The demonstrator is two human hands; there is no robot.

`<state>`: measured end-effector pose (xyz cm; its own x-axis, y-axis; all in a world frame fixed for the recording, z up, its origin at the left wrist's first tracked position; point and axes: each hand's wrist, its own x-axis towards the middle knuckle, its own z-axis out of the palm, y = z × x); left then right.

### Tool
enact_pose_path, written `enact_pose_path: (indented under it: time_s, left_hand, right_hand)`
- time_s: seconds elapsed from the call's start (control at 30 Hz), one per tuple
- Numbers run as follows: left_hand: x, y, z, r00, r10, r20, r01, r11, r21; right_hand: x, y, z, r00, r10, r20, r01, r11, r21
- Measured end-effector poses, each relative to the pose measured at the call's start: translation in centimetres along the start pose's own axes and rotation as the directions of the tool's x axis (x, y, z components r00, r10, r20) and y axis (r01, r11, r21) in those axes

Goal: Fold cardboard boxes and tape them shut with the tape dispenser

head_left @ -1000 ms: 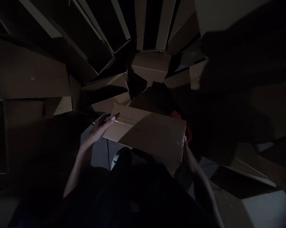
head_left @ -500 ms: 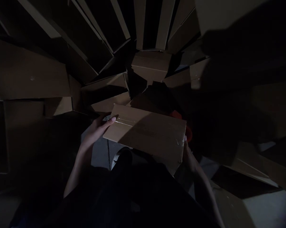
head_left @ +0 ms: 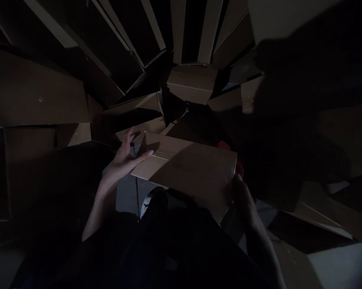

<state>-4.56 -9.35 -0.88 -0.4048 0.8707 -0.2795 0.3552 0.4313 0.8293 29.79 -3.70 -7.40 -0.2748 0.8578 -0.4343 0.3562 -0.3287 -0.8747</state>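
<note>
On cardboard box point(head_left: 193, 172), left end: my left hand point(head_left: 125, 158) splayed wide, thumb on top beside taped seam point(head_left: 159, 155). Right end: right hand point(head_left: 242, 196) gripping, fingers shadowed. Seam looks sealed. Beyond box, red object point(head_left: 227, 145), piled cartons point(head_left: 193, 82).

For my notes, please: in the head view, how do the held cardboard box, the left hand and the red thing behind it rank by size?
1. Cardboard box: clearly largest.
2. Left hand: smaller than the box.
3. Red thing: looks smallest, but the box hides much of it, so this rank is unsure.
</note>
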Motion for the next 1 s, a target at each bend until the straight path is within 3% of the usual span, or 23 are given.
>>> enact_pose_path:
  time_s: [0.1,0.23,0.33,0.47,0.63,1.0]
  left_hand:
    - [0.2,1.5,1.2,0.998,0.035,0.058,-0.033,0.999,-0.030]
    - [0.5,2.3,3.0,0.998,0.053,0.016,-0.054,0.997,0.063]
    - [0.8,2.3,3.8,0.999,0.001,-0.052,0.007,0.988,0.153]
    - [0.9,2.3,4.2,0.994,-0.039,-0.104,0.060,0.975,0.213]
    - [0.8,2.1,3.9,0.997,-0.012,-0.082,0.026,0.984,0.178]
    - [0.7,1.0,3.5,0.997,0.072,-0.040,-0.070,0.996,0.060]
  right_hand:
    - [-0.4,-2.4,0.4,0.995,-0.064,-0.074,0.069,0.996,0.062]
    - [0.5,-4.8,1.6,0.977,-0.190,-0.093,0.185,0.981,-0.063]
    - [1.5,-4.8,2.5,0.956,-0.263,-0.132,0.241,0.957,-0.164]
    - [1.7,-4.4,2.9,0.942,-0.293,-0.162,0.263,0.948,-0.181]
    - [1.3,-4.3,2.8,0.959,-0.247,-0.142,0.228,0.964,-0.135]
    - [1.4,-4.2,2.8,0.948,-0.286,-0.142,0.264,0.952,-0.157]
